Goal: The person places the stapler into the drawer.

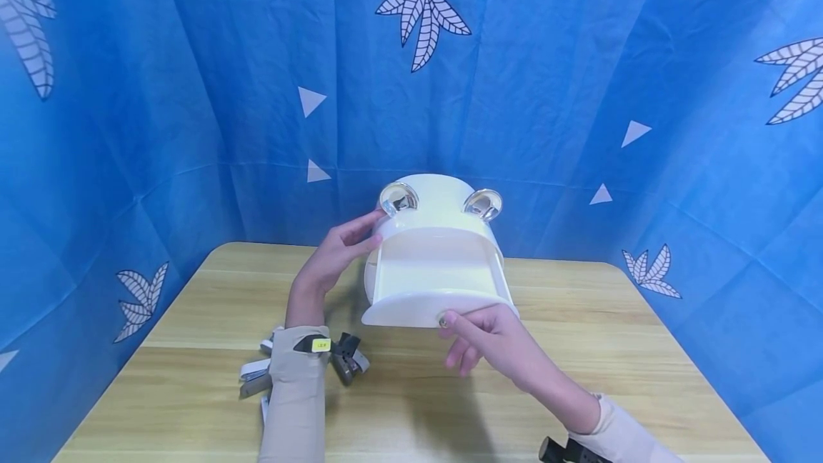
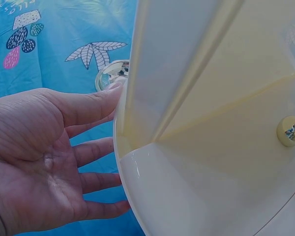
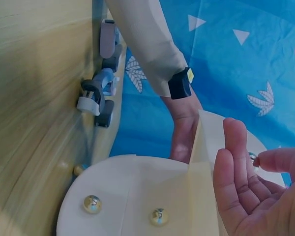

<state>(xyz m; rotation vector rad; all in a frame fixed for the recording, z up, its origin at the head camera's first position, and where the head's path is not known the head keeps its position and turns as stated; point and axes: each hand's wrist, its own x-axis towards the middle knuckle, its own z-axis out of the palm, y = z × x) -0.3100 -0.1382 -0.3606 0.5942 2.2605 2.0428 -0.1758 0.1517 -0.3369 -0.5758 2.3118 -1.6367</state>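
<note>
A white storage box [image 1: 431, 195] with two shiny round ears on top stands on the table. Its upper drawer [image 1: 401, 309] is pulled out, and the part of the inside that shows is bare. My right hand [image 1: 494, 341] pinches the small gold drawer knob [image 1: 443, 321] between thumb and forefinger, the other fingers loosely bent below. Against the box's left side rests my left hand [image 1: 334, 252], its thumb near the front edge and the fingers reaching farther back, fairly straight in the left wrist view. Lower fronts in the right wrist view carry two more gold knobs [image 3: 92, 204].
Several small grey, white and black things that look like staplers [image 1: 256, 379] lie on the wooden table [image 1: 579, 370] around my left forearm. A blue patterned curtain [image 1: 546, 91] hangs behind and at both sides.
</note>
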